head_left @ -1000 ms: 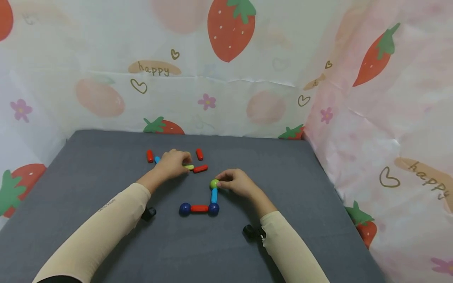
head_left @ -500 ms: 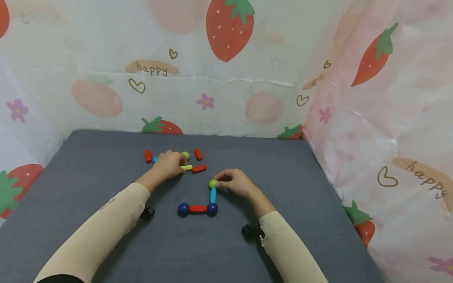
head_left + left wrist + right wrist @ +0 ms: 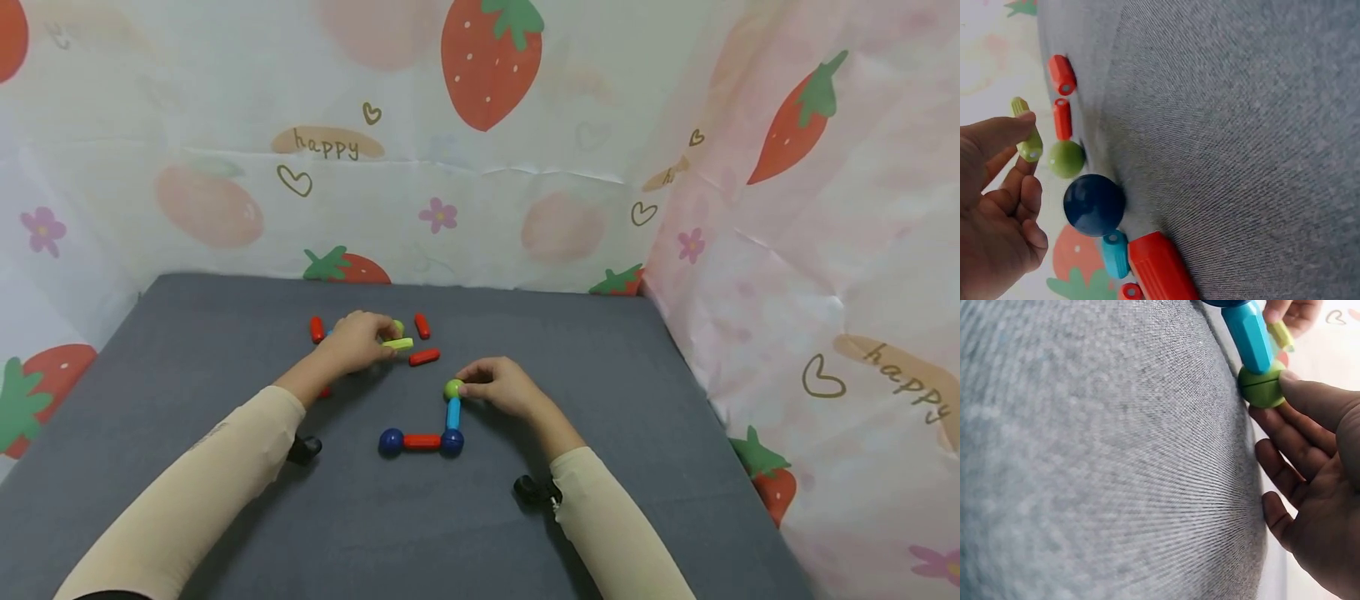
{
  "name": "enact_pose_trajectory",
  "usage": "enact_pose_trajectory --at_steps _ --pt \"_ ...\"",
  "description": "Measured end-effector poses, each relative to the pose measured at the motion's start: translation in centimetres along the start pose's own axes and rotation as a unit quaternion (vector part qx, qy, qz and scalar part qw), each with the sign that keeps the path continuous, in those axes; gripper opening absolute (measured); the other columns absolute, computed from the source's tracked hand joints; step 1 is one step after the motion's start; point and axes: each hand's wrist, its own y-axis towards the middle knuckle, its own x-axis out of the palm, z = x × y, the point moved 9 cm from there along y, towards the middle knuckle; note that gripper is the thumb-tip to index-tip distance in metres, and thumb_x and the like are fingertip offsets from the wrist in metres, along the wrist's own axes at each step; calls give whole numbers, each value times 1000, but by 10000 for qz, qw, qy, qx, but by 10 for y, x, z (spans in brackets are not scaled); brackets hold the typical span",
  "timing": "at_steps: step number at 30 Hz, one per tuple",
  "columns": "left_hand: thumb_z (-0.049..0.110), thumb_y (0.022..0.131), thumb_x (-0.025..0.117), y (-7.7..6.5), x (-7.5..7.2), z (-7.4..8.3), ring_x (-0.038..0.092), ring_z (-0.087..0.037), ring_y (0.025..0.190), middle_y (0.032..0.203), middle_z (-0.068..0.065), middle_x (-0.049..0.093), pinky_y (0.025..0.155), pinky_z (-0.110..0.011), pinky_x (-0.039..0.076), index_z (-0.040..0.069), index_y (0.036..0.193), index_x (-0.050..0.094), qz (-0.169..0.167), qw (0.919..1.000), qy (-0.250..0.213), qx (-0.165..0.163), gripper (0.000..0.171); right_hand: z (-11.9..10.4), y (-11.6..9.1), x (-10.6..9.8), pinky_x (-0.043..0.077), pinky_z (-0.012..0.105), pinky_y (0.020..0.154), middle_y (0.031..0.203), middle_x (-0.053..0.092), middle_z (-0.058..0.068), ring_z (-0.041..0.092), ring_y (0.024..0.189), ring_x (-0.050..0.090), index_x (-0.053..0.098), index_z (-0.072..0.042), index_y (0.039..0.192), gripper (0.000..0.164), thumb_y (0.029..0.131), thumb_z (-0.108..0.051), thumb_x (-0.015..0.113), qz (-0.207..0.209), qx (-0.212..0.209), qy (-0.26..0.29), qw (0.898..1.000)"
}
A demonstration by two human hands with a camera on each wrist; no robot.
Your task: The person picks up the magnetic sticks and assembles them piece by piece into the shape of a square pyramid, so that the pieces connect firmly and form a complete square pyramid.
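Between thumb and fingertips my left hand [image 3: 352, 342] pinches a yellow-green stick [image 3: 399, 343], raised off the cloth in the left wrist view. My right hand [image 3: 512, 388] pinches a green ball [image 3: 1257, 389] at the far end of a light blue stick [image 3: 453, 414]. That stick runs down to a dark blue ball [image 3: 452, 443], from which a red stick [image 3: 422, 442] leads left to a second dark blue ball [image 3: 391, 442]. Together these pieces form an L shape on the table.
Beyond my left hand lie loose red sticks [image 3: 424, 357] and a second green ball [image 3: 1066, 159]. Nearer the left wrist camera are another dark blue ball [image 3: 1094, 205], a light blue stick [image 3: 1115, 254] and a large-looking red stick [image 3: 1159, 269]. Printed curtains stand around the grey table [image 3: 637, 400].
My left hand has lifted the yellow-green stick, moving it up and away from the red stick beside it. My right hand keeps its hold on the green ball.
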Motion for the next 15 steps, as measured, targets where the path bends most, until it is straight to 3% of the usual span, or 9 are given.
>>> enact_pose_trajectory --at_steps 6,15 --pt "18 91 79 -6 5 11 63 -25 97 105 -4 74 89 -46 48 14 111 77 -23 9988 -371 327 21 0 1 0 52 37 92 110 73 -5 14 101 64 76 -20 115 21 96 -28 74 15 42 2 10000" --pt "18 92 78 -18 27 30 63 -19 92 106 0 74 84 -40 54 14 114 76 -438 9959 -615 499 22 -1 0 0 53 36 90 109 74 -3 13 99 65 77 -17 115 21 96 -27 75 26 -1 87 10000"
